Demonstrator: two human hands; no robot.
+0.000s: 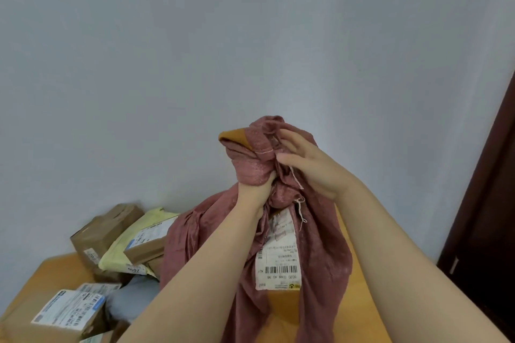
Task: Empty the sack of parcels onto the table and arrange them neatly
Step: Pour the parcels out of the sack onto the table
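A dusty pink woven sack (pixel 323 248) is held up over the wooden table (pixel 55 273), its gathered end uppermost with an orange corner at the top. My left hand (pixel 255 189) grips the bunched fabric in a fist. Beside it, my right hand (pixel 309 167) grips the folds higher up from the right. A brown cardboard box with a white barcode label (pixel 278 264) shows through the sack's opening below my hands. Several parcels lie heaped on the table at the left: a brown box (pixel 103 231), a pale yellow mailer (pixel 133 242), a labelled box (pixel 64 312) and a grey-blue bag (pixel 131 298).
A plain grey wall fills the background. A dark brown door (pixel 485 203) stands at the right edge. Bare table surface shows to the right of the sack, near its far right edge.
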